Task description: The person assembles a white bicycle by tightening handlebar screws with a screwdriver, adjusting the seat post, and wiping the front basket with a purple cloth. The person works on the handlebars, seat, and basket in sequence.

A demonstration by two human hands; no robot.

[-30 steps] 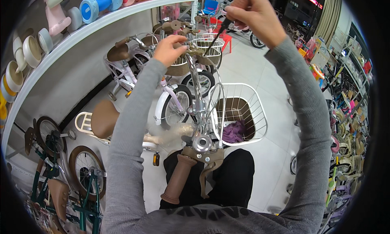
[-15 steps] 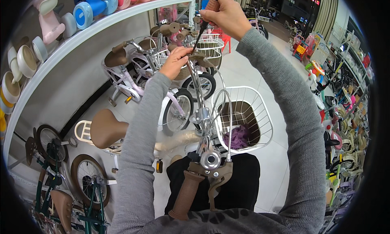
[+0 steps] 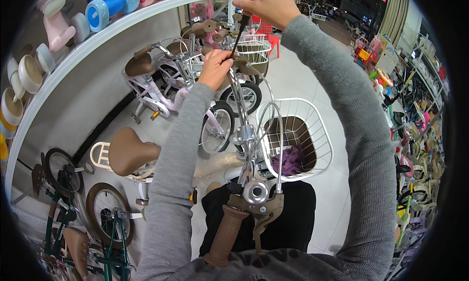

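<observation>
A child's bike stands before me, its chrome handlebar [image 3: 238, 98] running away from my body. My left hand [image 3: 215, 70] is closed round the bar's far end, fingers bunched beside the far brake lever mount [image 3: 245, 65]. High up, my right hand [image 3: 274, 6] grips a screwdriver [image 3: 240, 33] with a dark shaft; the top edge cuts off its handle. The shaft slants down to the mount by my left fingertips, which hide exactly where the tip sits. Nearest me are a brown ribbed grip [image 3: 227, 234], a silver bell [image 3: 255, 192] and a brown brake lever [image 3: 265, 220].
A white wire basket [image 3: 330, 149] holding a purple cloth [image 3: 289, 160] is right of the bar. The brown saddle [image 3: 129, 151] lies left. Other small bikes [image 3: 161, 85] stand beyond, a green bike [image 3: 110, 227] lower left. A white shelf [image 3: 93, 45] curves along the left; goods line the right.
My right hand has risen, taking most of the screwdriver's handle out of view. My left hand has shifted slightly right, its fingers more bunched. The bike's front has moved a little.
</observation>
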